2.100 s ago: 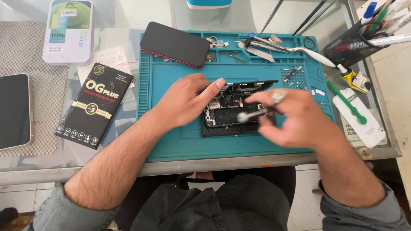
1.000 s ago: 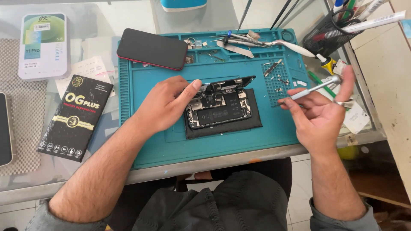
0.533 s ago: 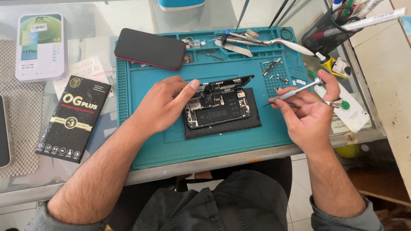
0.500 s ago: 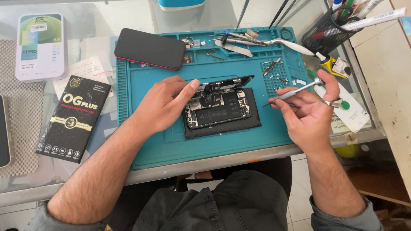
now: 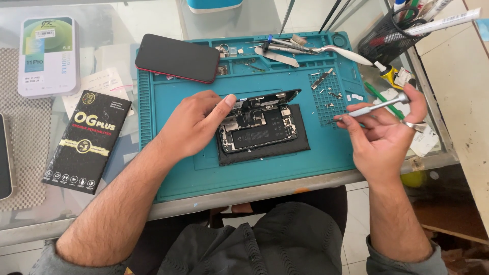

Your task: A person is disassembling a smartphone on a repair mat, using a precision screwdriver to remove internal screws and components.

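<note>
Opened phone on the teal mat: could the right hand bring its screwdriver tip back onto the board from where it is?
Probably yes. The right hand holds the screwdriver just right of the opened phone, with bare mat between; the left hand only steadies the phone's left edge.

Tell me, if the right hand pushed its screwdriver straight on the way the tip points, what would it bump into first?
Probably the opened phone. The right hand aims the screwdriver leftward, with only bare mat between.
</note>
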